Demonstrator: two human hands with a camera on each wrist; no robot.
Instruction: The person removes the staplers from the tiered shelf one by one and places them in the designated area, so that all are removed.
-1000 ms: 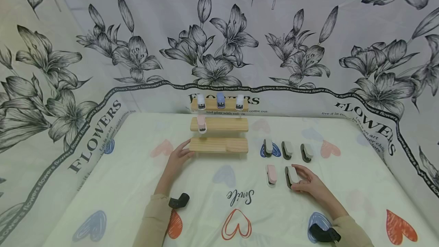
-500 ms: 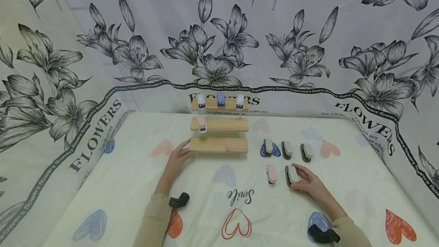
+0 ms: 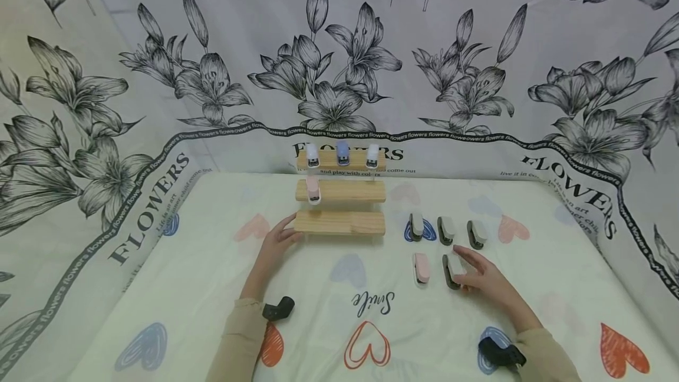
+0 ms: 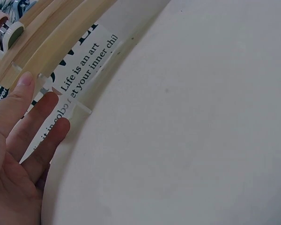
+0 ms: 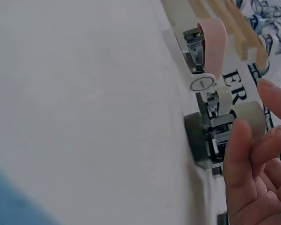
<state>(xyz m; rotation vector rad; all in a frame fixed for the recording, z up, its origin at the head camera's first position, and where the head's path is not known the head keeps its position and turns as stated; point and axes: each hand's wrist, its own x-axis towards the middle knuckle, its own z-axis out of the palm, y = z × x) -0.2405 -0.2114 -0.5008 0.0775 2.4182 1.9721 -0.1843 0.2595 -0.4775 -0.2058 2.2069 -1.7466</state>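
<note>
My left hand (image 3: 276, 244) rests at the left end of the wooden tiered rack (image 3: 339, 224). In the left wrist view its thumb (image 4: 23, 84) touches the lowest plank (image 4: 61, 40), and the other fingers extend beside the rack's clear support. My right hand (image 3: 484, 273) is spread beside a small hole punch (image 3: 452, 271) with a dark base and whitish top, standing on the table. In the right wrist view the fingers are close to this punch (image 5: 210, 138), the index finger and thumb apart; contact is hard to tell. Left of it is a pink punch (image 3: 421, 268).
Behind the right hand stand several dark-based punches, such as one (image 3: 476, 234) at the right. On the rack's top tier are two white punches (image 3: 312, 155) and a blue one (image 3: 342, 153); a pink one (image 3: 313, 190) sits at the middle tier's left. A floral cloth (image 3: 339, 63) hangs behind.
My right hand has loosened its grip on the whitish-topped punch, its fingers spreading apart. The punch stays in about the same spot. My left hand has not visibly moved.
</note>
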